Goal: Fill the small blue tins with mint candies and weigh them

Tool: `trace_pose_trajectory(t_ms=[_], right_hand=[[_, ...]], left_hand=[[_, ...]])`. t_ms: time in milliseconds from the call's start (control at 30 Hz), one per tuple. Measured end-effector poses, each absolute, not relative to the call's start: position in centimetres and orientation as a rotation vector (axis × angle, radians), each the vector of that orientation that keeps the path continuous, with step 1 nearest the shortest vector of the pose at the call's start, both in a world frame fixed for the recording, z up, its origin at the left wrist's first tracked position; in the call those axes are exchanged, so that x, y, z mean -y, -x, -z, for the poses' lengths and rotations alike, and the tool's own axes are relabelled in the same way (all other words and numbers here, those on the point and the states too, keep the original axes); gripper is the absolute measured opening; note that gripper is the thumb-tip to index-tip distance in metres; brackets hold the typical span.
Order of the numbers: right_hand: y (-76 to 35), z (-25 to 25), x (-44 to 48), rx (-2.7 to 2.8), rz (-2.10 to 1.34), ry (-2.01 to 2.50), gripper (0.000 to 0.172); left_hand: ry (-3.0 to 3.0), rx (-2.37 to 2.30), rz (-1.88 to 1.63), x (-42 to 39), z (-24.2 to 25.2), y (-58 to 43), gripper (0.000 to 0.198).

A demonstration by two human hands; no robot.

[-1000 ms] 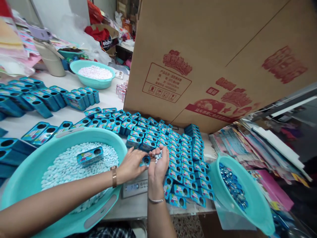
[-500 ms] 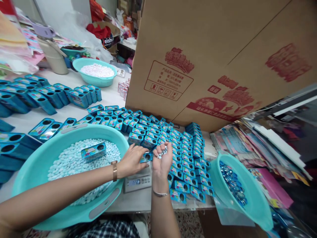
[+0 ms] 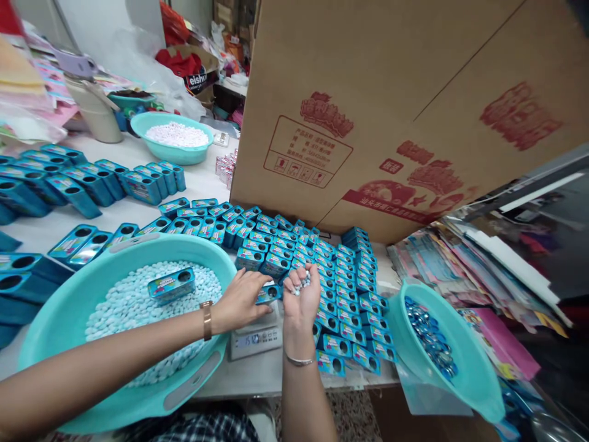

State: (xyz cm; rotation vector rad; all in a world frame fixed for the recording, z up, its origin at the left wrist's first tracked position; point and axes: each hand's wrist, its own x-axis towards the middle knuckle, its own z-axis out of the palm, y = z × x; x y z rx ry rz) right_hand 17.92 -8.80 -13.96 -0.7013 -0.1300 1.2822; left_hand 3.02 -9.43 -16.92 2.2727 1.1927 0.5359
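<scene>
Hidden parts: the left hand (image 3: 239, 301) covers one end of the blue tin (image 3: 267, 294) it works at; the scale (image 3: 256, 341) is partly blocked by both hands and its digits are hard to read; the large carton (image 3: 391, 80) runs out of view at the top.
Left hand: bent around that tin above the scale, thumb on the near side, fingers on the far side; how firmly it grips cannot be told.
Right hand: palm up, fingers curled closed over pale blue candies (image 3: 302, 284), just beside the tin.
Left basin (image 3: 50, 344): more candies, with another tin (image 3: 171, 286) lying on them.
Right basin (image 3: 473, 368): shiny blue pieces, too jumbled to make out.
Far basin (image 3: 172, 155): whitish pieces.
Tin rows (image 3: 347, 307): crowded on the surface (image 3: 248, 384), round holes visible.
</scene>
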Motion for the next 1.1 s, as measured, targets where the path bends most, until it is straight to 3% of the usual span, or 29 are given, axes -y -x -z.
trace_pose_trajectory(t_ms=[433, 933, 1000, 1100], right_hand=[[-16.6, 14.8, 8.7, 0.221, -1.150, 0.817, 0.019], [-17.3, 15.0, 8.6, 0.105, -1.258, 0.741, 0.016], [-17.5, 14.9, 8.6, 0.089, -1.289, 0.715, 0.015], [-17.6, 14.7, 8.6, 0.075, -1.340, 0.690, 0.017]], left_hand=[[-2.261, -1.207, -0.555, 9.4, 17.3, -3.3, 0.056], [-2.275, -1.167, -0.612, 9.4, 16.8, -2.9, 0.060], [-2.277, -1.145, -0.713, 9.4, 15.8, -3.0, 0.053], [-2.251, -1.169, -0.822, 9.3, 13.8, -3.6, 0.021]])
